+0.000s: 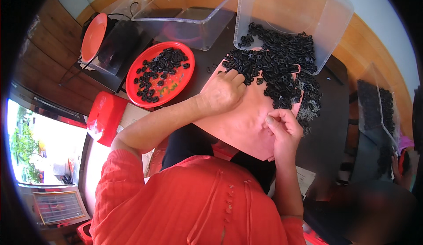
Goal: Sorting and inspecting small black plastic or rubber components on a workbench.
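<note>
Black parts (283,80) appear light and stiff, best pinched edgewise; left hand (224,91) and right hand (285,129) curled, grip contents indeterminable.

Site: small workshop, by appearance. Evidence: dark bench (328,126) heaped with small black parts (284,46); clear plastic bins (332,13); red plate (181,74) of similar parts; at right, a further bin (374,75) and another person's hand (397,168). Wood-panelled wall (55,46); bright opening (61,150) onto greenery (26,150), left.
</note>
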Demonstrator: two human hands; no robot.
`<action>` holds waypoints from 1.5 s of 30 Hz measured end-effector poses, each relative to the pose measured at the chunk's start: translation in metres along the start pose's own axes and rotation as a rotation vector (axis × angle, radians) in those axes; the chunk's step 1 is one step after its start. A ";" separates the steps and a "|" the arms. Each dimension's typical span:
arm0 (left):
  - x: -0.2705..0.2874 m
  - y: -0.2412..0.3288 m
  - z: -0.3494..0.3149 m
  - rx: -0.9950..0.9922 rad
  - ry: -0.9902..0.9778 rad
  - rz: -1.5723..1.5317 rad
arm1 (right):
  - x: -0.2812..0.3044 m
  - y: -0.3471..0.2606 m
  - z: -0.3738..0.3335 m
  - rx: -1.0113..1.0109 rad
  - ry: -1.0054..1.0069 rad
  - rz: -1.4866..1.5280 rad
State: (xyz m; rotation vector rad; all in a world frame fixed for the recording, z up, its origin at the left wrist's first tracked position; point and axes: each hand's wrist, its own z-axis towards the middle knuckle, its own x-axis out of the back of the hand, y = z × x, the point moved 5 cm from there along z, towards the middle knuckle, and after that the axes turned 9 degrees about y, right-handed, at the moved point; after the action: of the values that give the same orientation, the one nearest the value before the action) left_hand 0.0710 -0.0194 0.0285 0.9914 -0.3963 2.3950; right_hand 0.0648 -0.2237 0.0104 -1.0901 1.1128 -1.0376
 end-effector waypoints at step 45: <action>0.010 0.048 -0.044 1.397 0.068 -1.375 | -0.038 0.001 0.002 0.262 -0.085 -0.108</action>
State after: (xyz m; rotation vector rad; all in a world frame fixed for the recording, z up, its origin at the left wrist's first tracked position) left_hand 0.0129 -0.0361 0.0016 1.0288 1.6392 1.0864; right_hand 0.0617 -0.1859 0.0154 -0.9818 0.8305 -1.1752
